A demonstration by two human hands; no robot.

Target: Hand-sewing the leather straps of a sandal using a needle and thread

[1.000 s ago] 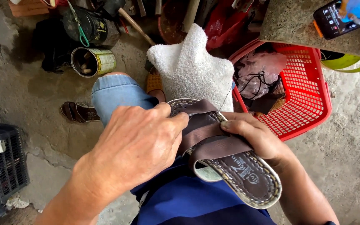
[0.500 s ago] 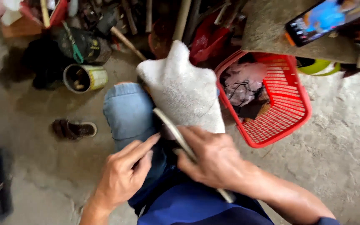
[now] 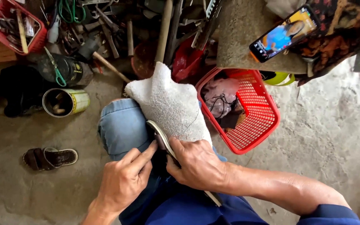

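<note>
Since the earlier frame, the sandal [image 3: 160, 137] is now standing on edge rather than lying flat with its sole up, and both hands are sitting lower on the lap.

The sandal is resting on the person's lap, between the denim-covered knee [image 3: 121, 125] and a white towel [image 3: 169, 104] that is draping over the other leg. Only its thin sole edge is showing; its far end is disappearing under the right forearm.

The right hand [image 3: 196, 164] is gripping the sandal from the towel side, fingers pressed together and curling over the sole edge, thumb lying against the near face.

The left hand [image 3: 123, 181] is touching the sandal from the knee side. Its index finger is extending forward along the strap area; the other fingers are curling loosely beneath it. Whether they are pinching anything cannot be determined.

Surroundings:
- A red plastic basket [image 3: 255, 125] is sitting just beside the towel, holding dark cord and scraps.
- A second brown sandal [image 3: 48, 158] is lying on the concrete floor [image 3: 334, 137], well apart from the hands.
- A tin can [image 3: 65, 102] is lying on its side near a pile of tools.
- A phone [image 3: 283, 33] with a lit screen is resting on a ledge.
</note>
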